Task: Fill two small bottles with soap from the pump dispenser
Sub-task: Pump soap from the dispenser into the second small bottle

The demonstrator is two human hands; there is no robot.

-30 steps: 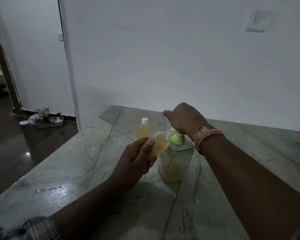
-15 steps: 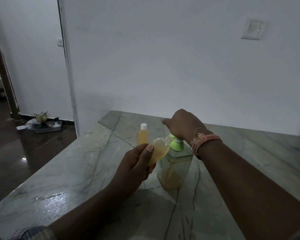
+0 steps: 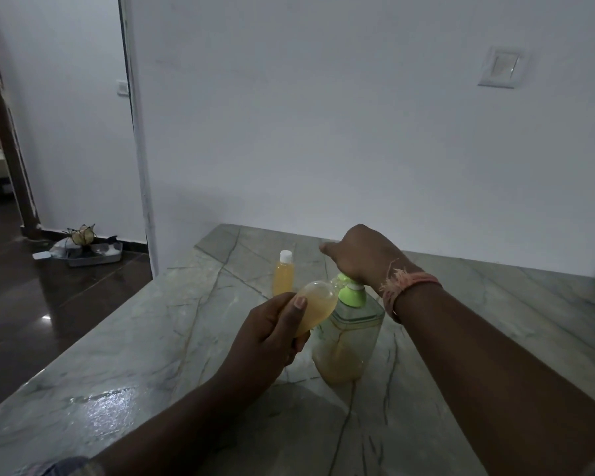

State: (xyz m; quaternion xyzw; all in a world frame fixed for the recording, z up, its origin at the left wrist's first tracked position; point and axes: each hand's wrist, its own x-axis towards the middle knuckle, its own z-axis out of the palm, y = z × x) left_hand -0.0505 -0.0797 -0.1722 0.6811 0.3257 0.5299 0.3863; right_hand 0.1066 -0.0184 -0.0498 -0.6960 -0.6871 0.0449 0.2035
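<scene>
A clear square pump dispenser (image 3: 349,341) with a green pump top stands on the marble table (image 3: 152,338), holding amber soap in its lower part. My right hand (image 3: 361,254) rests on top of the pump head, palm down. My left hand (image 3: 272,334) grips a small clear bottle (image 3: 318,305), tilted, with its mouth at the green spout; amber soap fills much of it. A second small bottle (image 3: 283,273) with a white cap and amber soap stands upright behind, close to the wall.
A white wall (image 3: 323,132) rises right behind the table, with a switch plate (image 3: 500,68) high on the right. The table's left edge drops to a dark floor, where a tray of small items (image 3: 86,247) lies beside a doorway.
My right hand has risen slightly on the pump head. The view has shifted a little upward. The small bottle stays at the spout in my left hand.
</scene>
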